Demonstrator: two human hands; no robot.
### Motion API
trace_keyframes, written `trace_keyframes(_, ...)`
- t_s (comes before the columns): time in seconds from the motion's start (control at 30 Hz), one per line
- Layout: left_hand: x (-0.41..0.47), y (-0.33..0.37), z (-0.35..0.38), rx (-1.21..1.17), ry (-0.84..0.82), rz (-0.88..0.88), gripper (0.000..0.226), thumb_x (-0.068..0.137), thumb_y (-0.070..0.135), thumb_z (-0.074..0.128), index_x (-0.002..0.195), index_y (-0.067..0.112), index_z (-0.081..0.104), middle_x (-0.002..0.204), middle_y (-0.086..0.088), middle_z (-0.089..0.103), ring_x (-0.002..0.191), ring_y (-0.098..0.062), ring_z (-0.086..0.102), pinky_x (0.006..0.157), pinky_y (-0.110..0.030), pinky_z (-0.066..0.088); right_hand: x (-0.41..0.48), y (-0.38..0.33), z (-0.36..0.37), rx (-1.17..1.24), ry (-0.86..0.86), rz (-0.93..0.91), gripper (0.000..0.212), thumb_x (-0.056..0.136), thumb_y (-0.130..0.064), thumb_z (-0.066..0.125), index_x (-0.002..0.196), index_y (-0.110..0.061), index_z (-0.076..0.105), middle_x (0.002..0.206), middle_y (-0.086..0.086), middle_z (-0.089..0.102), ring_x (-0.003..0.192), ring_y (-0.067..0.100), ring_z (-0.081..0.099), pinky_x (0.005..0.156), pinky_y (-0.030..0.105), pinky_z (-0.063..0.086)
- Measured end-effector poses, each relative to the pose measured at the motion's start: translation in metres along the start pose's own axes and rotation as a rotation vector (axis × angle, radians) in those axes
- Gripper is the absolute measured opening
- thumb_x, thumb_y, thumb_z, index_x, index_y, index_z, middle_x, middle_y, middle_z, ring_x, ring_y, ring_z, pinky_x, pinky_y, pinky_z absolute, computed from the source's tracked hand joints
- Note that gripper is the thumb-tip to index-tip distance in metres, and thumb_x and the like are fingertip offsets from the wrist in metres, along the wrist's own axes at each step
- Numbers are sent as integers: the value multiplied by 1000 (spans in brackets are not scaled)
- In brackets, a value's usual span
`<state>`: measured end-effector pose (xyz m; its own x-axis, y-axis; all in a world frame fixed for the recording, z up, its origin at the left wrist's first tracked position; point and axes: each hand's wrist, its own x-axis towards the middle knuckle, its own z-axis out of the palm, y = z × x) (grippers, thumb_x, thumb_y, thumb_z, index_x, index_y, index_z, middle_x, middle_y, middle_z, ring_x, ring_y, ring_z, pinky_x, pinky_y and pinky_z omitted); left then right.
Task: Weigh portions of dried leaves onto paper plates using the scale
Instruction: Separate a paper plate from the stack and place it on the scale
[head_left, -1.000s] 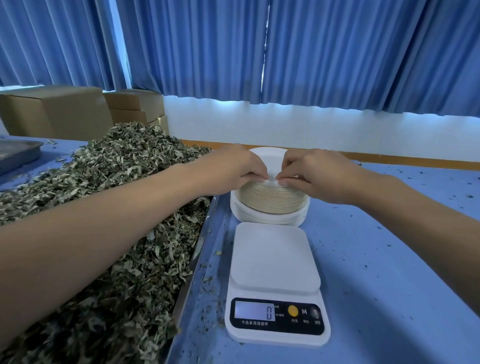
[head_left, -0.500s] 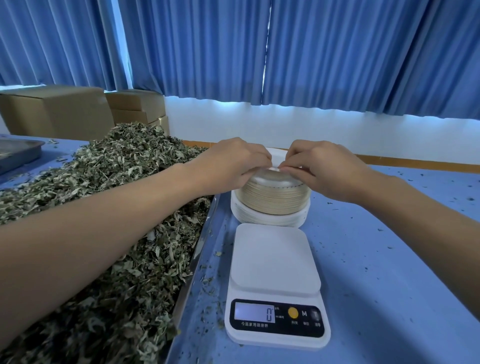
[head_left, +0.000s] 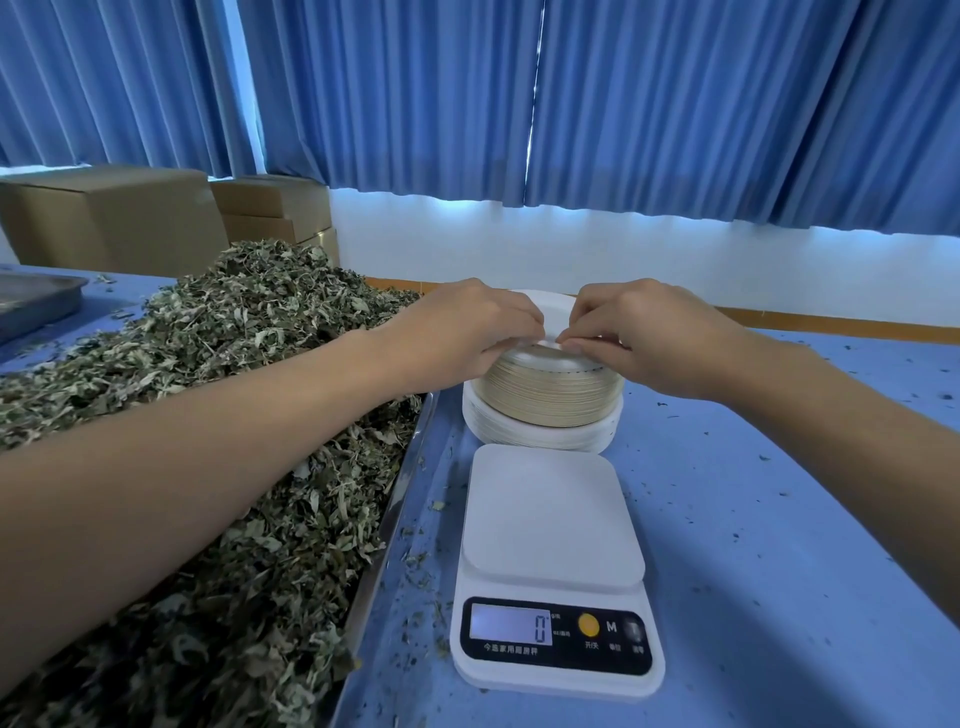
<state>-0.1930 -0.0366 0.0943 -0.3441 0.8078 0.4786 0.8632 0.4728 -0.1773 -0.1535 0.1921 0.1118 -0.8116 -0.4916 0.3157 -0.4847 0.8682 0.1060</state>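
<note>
**Head view.** The left hand (head_left: 467, 332) and the right hand (head_left: 644, 338) meet almost fingertip to fingertip over the stack of paper plates (head_left: 550, 402). The stack stands on the table at 12 o'clock from the scale (head_left: 550, 525), just beyond its platform. Both hands have their fingers curled and pinch the near rim of the top plate (head_left: 551, 314), the left from 9 o'clock and the right from 3 o'clock. The plate's white face shows between the hands. The dried leaves (head_left: 208, 415) lie heaped in a metal tray (head_left: 400, 499) at 9 o'clock from the scale, beneath the left forearm. They are grey-green, crumpled and broken. The stack shows tan, finely layered edges above a wider white base. The scale is white, with a square platform, and its display (head_left: 511, 626) reads 0. The table (head_left: 779, 519) is blue and flecked with leaf crumbs. A second metal tray (head_left: 36, 301) sits at the view's 9 o'clock edge and cardboard boxes (head_left: 114, 218) at 10 o'clock. Blue curtains (head_left: 649, 104) hang across 12 o'clock above a white wall (head_left: 571, 249).
</note>
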Motion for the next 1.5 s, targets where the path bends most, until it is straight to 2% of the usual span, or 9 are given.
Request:
trace_keyframes(0.3,-1,1,-1,-6,-15,-26,27,100,7,53,118,11,73,121,1,70,101,-30,66,81,-46,51,0,-1,-2,30,6,-1,28,103,-40,53,110,-31,78,106,-15,62,88,17,55,75,40,49)
trace_keyframes(0.6,-1,1,-1,-30,-37,-55,28,100,7,52,119,12,73,123,2,69,106,-26,65,84,-45,51,2,1,-1,-27,-4,-36,31,104,-42,49,109,-31,77,106,-15,61,86,16,53,72,38,47)
trace_keyframes(0.73,-2,0,-2,-44,-44,-78,26,101,11,52,118,11,72,121,1,70,107,-26,65,85,-45,51,3,-4,2,-263,-24,-99,42,106,-43,32,107,-25,71,108,-8,58,77,21,52,63,33,37)
trace_keyframes(0.8,-1,0,-2,-27,-59,-82,28,101,9,51,119,12,72,123,2,69,109,-24,64,85,-44,50,3,-5,6,-430,-19,-133,38,110,-35,29,109,-21,65,105,-3,53,69,26,49,59,34,34)
trace_keyframes(0.93,-1,0,0,-6,-101,-79,30,101,7,50,122,13,70,126,2,67,113,-22,61,85,-44,49,3,-8,11,-680,-123,-172,13,105,-11,40,109,-17,51,97,-1,36,69,24,54,56,34,37)
trace_keyframes(1.1,-2,-1,3,-47,-74,-99,27,104,17,51,120,11,71,122,-1,68,112,-24,62,87,-44,50,5,-6,9,-797,-101,-248,13,96,-3,53,103,-15,54,97,1,44,55,21,40,50,33,33)
trace_keyframes(1.23,2,-4,4,-35,-25,-110,26,106,25,49,118,14,70,116,1,68,109,-21,60,89,-43,49,7,-3,1,-754,1,-274,15,82,3,67,85,-11,61,84,4,50,47,23,32,44,30,28)
trace_keyframes(1.3,4,-6,1,-32,-16,-123,27,106,27,49,118,16,69,117,2,67,109,-20,59,89,-44,48,10,-1,-3,-721,38,-274,16,80,5,69,82,-9,60,82,6,50,45,24,34,42,30,31)
trace_keyframes(1.5,12,-9,-5,178,-21,-101,29,107,28,42,118,20,67,118,5,65,104,-21,60,81,-38,46,11,-3,-5,-626,169,-261,11,87,-1,68,81,-7,62,82,8,54,45,28,40,41,32,38)
